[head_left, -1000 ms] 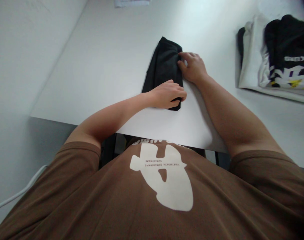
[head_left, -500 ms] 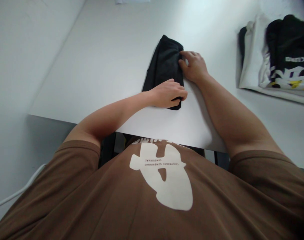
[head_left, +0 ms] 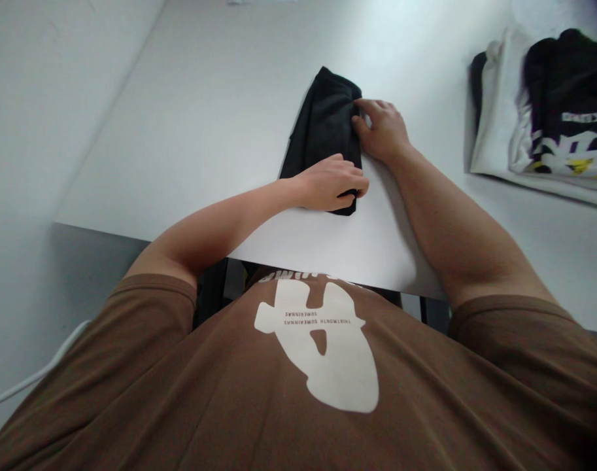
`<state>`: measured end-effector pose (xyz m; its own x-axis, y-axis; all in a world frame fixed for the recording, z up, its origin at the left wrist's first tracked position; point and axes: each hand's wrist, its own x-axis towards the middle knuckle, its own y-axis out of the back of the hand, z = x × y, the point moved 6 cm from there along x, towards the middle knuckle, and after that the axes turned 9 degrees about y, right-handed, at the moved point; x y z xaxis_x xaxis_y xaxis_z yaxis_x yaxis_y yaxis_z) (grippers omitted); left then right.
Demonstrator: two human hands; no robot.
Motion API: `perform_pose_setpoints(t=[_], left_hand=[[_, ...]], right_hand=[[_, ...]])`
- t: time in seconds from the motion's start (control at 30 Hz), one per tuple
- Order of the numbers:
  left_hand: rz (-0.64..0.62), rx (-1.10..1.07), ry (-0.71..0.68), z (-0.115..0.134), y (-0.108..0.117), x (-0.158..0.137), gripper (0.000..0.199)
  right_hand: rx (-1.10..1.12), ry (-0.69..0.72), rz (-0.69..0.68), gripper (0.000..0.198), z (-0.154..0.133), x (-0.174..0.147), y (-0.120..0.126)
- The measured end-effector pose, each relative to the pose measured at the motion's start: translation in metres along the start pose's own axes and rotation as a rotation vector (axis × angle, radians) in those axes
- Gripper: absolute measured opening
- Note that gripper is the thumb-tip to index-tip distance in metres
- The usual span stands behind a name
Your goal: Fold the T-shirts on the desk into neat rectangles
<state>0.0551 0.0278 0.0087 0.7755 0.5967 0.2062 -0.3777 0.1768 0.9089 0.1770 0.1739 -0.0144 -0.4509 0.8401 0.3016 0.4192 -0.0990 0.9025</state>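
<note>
A folded black garment (head_left: 322, 124) lies on the white table as a long, narrow bundle; its exact kind does not show. My left hand (head_left: 335, 184) reaches across its near end, with the fingers curled over the right edge and the thumb on the near part. Higher up the same edge, my right hand (head_left: 380, 127) pinches the cloth between thumb and fingertips. Part of the near end is hidden beneath my left hand.
Folded clothes (head_left: 563, 118) are stacked at the right of the white table (head_left: 190, 124), a black printed one on top of white ones. The table's near edge runs just before my body. A wall stands at the left, with a white cable (head_left: 38, 374) below.
</note>
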Motion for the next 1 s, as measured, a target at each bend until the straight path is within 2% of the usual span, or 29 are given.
perform_pose_setpoints(t=[1.0], left_hand=[[0.01, -0.01, 0.002, -0.0007, -0.001, 0.0, 0.026]], right_hand=[[-0.016, 0.01, 0.007, 0.048, 0.0007, 0.0001, -0.0002]])
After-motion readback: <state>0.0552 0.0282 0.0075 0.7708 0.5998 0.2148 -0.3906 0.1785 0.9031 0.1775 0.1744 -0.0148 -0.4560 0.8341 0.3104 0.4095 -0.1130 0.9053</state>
